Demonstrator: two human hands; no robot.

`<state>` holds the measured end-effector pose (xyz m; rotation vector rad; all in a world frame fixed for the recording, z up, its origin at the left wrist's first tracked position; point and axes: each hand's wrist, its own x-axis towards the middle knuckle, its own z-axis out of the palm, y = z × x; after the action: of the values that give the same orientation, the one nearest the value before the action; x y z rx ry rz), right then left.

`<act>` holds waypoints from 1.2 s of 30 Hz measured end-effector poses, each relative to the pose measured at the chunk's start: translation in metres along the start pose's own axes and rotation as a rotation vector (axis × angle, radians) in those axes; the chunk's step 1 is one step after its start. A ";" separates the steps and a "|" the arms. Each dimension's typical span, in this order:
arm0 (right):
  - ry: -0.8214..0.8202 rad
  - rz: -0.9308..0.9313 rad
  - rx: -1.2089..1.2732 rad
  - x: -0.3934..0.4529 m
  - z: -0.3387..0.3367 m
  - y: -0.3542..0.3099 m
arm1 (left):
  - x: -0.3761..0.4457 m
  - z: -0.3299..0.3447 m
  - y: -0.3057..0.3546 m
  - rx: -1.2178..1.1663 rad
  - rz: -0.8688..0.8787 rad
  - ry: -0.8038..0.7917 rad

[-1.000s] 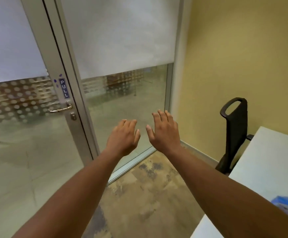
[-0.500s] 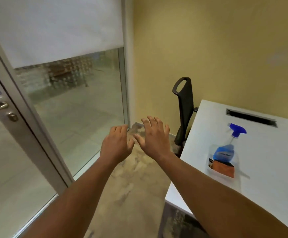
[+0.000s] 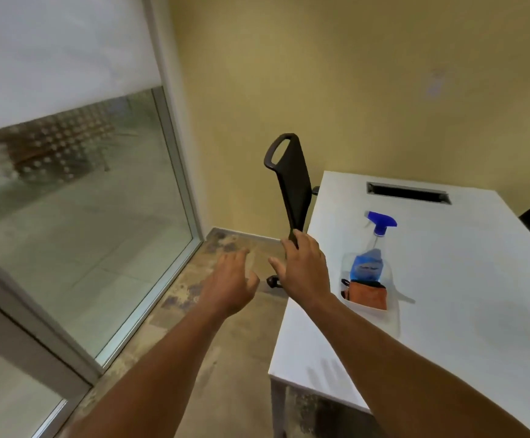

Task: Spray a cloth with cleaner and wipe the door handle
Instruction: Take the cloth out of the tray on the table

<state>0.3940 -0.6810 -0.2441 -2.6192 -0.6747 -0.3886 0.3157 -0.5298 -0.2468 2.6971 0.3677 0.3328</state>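
Observation:
A clear spray bottle (image 3: 370,260) with blue liquid and a blue trigger head lies on the white table (image 3: 466,305), its base in a small white tray (image 3: 363,306). An orange cloth (image 3: 368,294) sits in that tray against the bottle. My right hand (image 3: 304,268) hovers just left of the tray, over the table's left edge, fingers spread and holding nothing. My left hand (image 3: 233,281) is beside it above the floor, also open and holding nothing. The door handle is out of view.
A black chair (image 3: 290,184) stands between the table and the yellow wall. A glass panel with a white blind (image 3: 77,191) and its metal frame fill the left side. A black cable slot (image 3: 408,192) runs along the table's far edge.
The view has swung right, away from the door; the handle has left the frame and the table with bottle and cloth is in full view. Both hands stay open, now near the table's edge.

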 end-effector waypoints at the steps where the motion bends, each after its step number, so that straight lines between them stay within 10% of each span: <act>1: -0.015 0.027 0.007 0.002 0.003 0.015 | 0.008 0.009 0.009 0.012 0.024 -0.024; 12: -0.395 0.177 -0.379 0.043 0.028 0.174 | 0.094 0.111 0.107 0.041 0.143 -0.178; 28: -0.510 0.637 0.181 0.048 0.070 0.281 | 0.141 0.177 0.134 -0.023 0.106 -0.315; 36: -0.662 0.632 0.079 0.061 0.095 0.294 | 0.160 0.200 0.134 0.011 0.191 -0.450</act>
<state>0.6113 -0.8493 -0.3977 -2.6848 -0.0013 0.6951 0.5499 -0.6713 -0.3418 2.7187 -0.0194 -0.2265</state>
